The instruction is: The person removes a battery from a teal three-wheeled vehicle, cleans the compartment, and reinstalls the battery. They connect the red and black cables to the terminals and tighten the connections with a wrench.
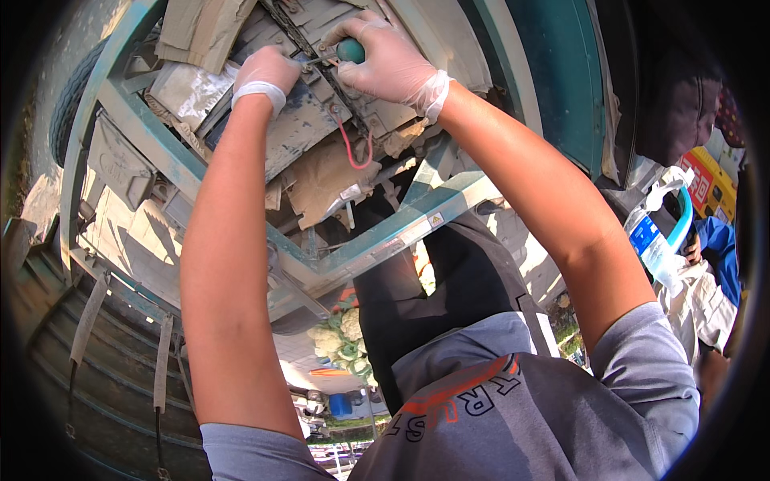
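Note:
My right hand (391, 66), in a thin clear glove, has its fingers curled around the round green handle of a screwdriver (350, 51). The metal shaft points left toward my left hand (267, 70). That hand is gloved too, its fingers closed close to the shaft's tip; whatever they pinch is hidden. Both hands are over dusty grey battery-like blocks (301, 132) inside a green metal frame (369, 260). Between the hands a dark cable or strap (341, 94) runs across the blocks. Below it a pinkish-red wire (347, 148) loops down.
Cardboard pieces (200, 32) are wedged around the blocks, and torn brown paper (325, 186) lies at the near side. A black tyre (74, 104) stands at the left. Bags and a yellow-red package (710, 183) are at the right. Cauliflowers (349, 325) show beneath the frame.

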The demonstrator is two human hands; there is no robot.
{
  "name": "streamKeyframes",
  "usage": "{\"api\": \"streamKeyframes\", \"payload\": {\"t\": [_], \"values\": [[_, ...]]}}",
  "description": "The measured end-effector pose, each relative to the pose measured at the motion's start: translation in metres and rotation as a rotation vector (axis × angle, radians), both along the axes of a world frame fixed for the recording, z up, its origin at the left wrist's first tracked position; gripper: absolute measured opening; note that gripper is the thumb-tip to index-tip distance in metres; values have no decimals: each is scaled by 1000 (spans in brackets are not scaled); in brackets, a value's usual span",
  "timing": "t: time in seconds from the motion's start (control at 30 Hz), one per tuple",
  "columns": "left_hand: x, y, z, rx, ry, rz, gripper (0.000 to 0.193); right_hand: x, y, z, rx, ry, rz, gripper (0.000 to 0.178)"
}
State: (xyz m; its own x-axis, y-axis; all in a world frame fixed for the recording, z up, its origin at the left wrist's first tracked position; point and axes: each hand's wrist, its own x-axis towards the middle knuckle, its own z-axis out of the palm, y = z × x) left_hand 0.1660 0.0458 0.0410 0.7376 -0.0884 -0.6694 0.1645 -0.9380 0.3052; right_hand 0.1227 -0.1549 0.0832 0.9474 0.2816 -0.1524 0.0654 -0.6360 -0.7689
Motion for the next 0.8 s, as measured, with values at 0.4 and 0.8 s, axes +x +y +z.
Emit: {"api": "streamKeyframes", "payload": {"t": [0.4, 0.8], "values": [[3, -2, 1, 51, 10, -21, 39, -18, -11, -21, -429, -436, -37, 27], [0, 3, -8, 19, -74, -19, 39, 7, 51, -55, -618, -231, 356, 22]]}}
